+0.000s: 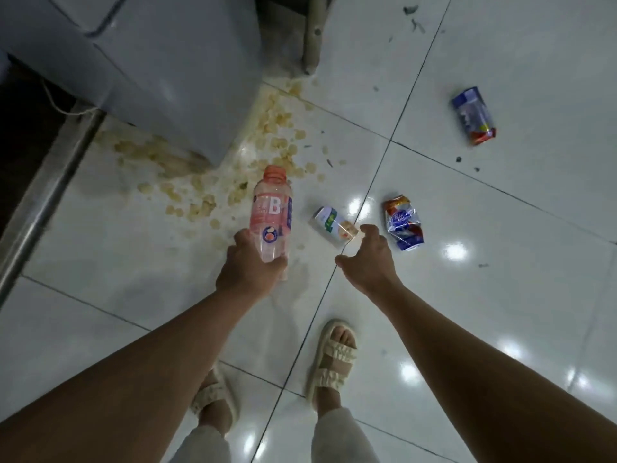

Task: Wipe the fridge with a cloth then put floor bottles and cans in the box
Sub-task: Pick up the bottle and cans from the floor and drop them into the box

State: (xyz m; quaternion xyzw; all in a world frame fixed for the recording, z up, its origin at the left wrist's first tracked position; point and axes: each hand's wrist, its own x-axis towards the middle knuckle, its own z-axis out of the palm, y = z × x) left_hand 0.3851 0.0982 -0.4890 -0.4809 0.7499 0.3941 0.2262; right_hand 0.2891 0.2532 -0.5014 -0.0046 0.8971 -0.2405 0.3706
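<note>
My left hand [248,267] grips the lower end of a pink plastic bottle [272,210] with a white "B" on its label, cap pointing away from me. My right hand [367,257] hovers with spread fingers right over a white and green can [330,225] lying on the tiled floor, fingertips near its end. Just right of it lies a crushed red, white and blue can [403,222]. A blue can with a red end [473,115] lies farther off at the upper right. The fridge [150,68] stands at the upper left. No box or cloth is in view.
Yellowish stains and crumbs [267,145] spread over the tiles around the fridge's corner. A metal rail [43,208] runs along the left. A furniture leg [314,35] stands at the top centre. My sandalled feet [330,359] are below my hands.
</note>
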